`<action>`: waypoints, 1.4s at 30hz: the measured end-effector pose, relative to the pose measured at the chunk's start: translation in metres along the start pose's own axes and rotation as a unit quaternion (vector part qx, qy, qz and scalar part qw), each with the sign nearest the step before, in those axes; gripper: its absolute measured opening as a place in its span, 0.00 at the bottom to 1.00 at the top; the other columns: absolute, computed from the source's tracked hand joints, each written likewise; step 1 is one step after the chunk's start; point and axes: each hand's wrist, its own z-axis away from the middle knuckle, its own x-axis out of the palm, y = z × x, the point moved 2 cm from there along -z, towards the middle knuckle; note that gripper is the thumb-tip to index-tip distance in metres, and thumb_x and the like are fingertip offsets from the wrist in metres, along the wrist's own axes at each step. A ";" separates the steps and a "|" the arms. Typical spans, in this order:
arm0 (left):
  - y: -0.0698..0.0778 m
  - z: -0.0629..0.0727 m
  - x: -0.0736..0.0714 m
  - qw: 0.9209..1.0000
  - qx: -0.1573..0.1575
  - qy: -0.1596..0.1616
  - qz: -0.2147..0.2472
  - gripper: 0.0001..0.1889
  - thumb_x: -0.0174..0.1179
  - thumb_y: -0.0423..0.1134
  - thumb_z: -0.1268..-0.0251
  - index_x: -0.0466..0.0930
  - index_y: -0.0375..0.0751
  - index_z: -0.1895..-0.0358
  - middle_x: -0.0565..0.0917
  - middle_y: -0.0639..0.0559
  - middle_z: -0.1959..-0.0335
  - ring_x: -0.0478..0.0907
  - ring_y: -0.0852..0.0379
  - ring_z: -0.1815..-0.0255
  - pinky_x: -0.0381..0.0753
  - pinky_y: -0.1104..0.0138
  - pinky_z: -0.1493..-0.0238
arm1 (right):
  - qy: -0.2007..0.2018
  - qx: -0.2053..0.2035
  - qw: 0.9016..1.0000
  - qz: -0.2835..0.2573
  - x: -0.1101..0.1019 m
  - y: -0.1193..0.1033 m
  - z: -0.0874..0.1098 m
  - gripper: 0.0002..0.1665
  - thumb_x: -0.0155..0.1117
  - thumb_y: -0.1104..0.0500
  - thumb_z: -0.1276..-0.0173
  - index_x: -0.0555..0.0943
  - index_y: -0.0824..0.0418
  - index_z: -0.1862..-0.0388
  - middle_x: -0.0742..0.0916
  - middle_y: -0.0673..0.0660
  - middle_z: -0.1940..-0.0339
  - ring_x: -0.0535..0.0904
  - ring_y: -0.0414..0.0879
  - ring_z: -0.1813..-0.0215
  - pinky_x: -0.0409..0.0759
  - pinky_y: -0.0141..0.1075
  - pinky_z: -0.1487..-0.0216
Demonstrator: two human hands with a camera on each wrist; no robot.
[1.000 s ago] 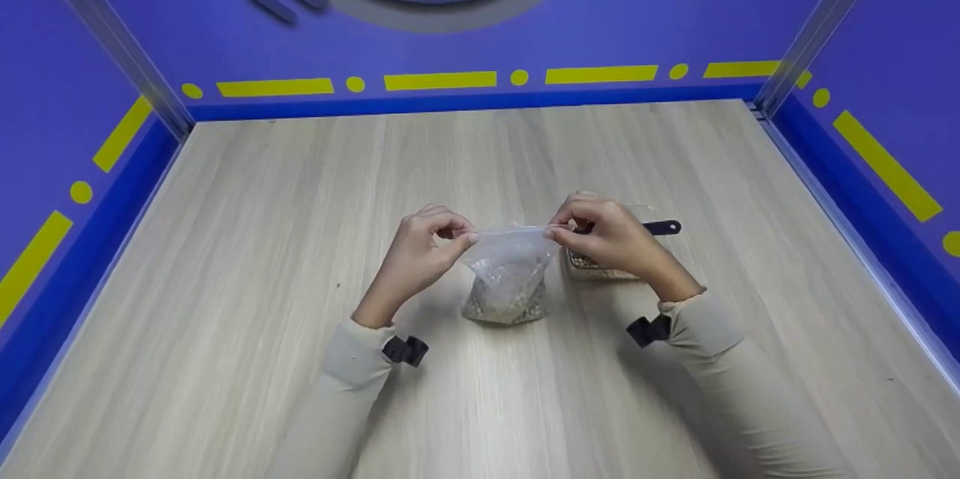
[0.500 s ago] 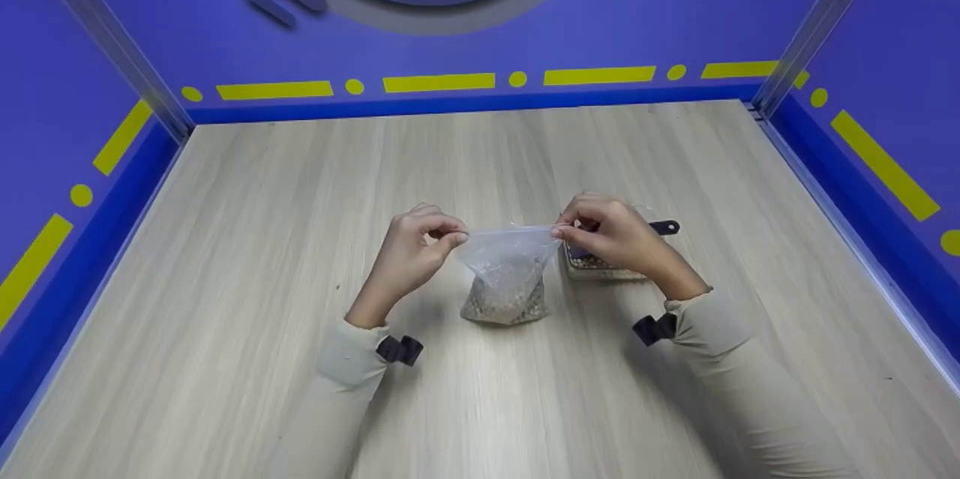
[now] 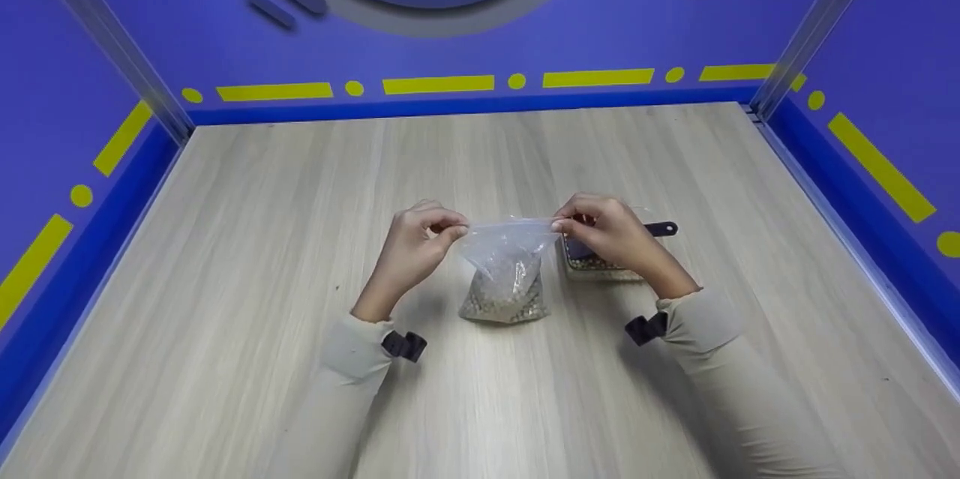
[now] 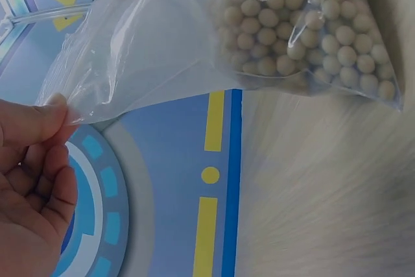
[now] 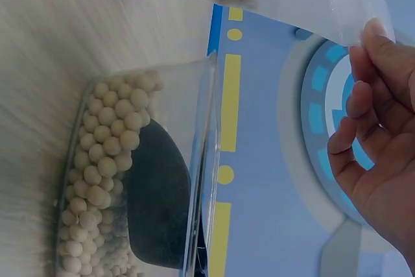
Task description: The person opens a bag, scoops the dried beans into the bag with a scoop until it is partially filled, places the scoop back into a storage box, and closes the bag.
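A clear plastic zip bag stands on the table, its lower part filled with small round beige balls. At the left end of the bag's top edge, my left hand pinches the plastic between thumb and forefinger. The opposite top corner is pinched by my right hand. Between the hands the top edge stretches nearly straight; whether the seal is closed I cannot tell. In the right wrist view, a clear container of similar balls holds a black scoop. My right hand partly hides this container in the head view.
The scoop's dark handle sticks out over the container's right side. Under everything lies a light wood-grain table. Blue panels with yellow markings enclose its back and sides.
The hands have moved slightly apart, pulling the bag's top edge tauter, and the top edge now sits a little higher. Both hands keep their pinch. The container stays in place.
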 end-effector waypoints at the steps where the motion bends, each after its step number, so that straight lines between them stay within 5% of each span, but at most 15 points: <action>1: -0.001 -0.001 0.001 1.000 -0.003 0.003 0.002 0.03 0.66 0.31 0.43 0.88 0.38 0.67 0.85 0.50 0.71 0.77 0.58 0.67 0.78 0.65 0.61 | 0.001 0.004 1.000 -0.001 0.001 0.001 -0.001 0.04 0.67 0.65 0.39 0.85 0.66 0.70 0.86 0.57 0.71 0.70 0.36 0.72 0.68 0.26 0.70; 15: -0.023 -0.010 0.010 0.998 -0.052 0.016 0.015 0.07 0.60 0.30 0.37 0.86 0.36 0.61 0.85 0.46 0.64 0.75 0.58 0.67 0.74 0.71 0.63 | 0.027 0.066 0.997 0.014 0.015 0.016 -0.013 0.08 0.62 0.64 0.34 0.85 0.68 0.62 0.87 0.60 0.63 0.78 0.40 0.65 0.77 0.28 0.60; 21: -0.031 -0.011 0.015 0.997 -0.070 -0.009 0.016 0.11 0.57 0.31 0.34 0.84 0.34 0.52 0.85 0.45 0.60 0.76 0.56 0.65 0.75 0.70 0.61 | 0.028 0.075 0.997 0.001 0.019 0.026 -0.012 0.11 0.60 0.63 0.32 0.85 0.68 0.56 0.87 0.61 0.61 0.79 0.43 0.63 0.80 0.33 0.58; 29: -0.037 -0.010 0.014 0.994 -0.090 -0.055 0.002 0.20 0.56 0.32 0.33 0.75 0.34 0.39 0.81 0.42 0.50 0.77 0.50 0.59 0.78 0.59 0.54 | 0.006 0.113 0.993 -0.044 0.021 0.033 -0.012 0.20 0.57 0.62 0.29 0.78 0.72 0.43 0.84 0.68 0.48 0.80 0.59 0.45 0.78 0.48 0.43; 42: -0.046 -0.007 0.015 0.986 -0.135 -0.092 0.014 0.24 0.50 0.38 0.27 0.65 0.37 0.31 0.70 0.41 0.32 0.74 0.45 0.38 0.69 0.54 0.35 | -0.036 0.165 0.985 -0.032 0.020 0.041 -0.009 0.26 0.50 0.57 0.24 0.69 0.69 0.33 0.78 0.65 0.36 0.72 0.58 0.34 0.69 0.48 0.33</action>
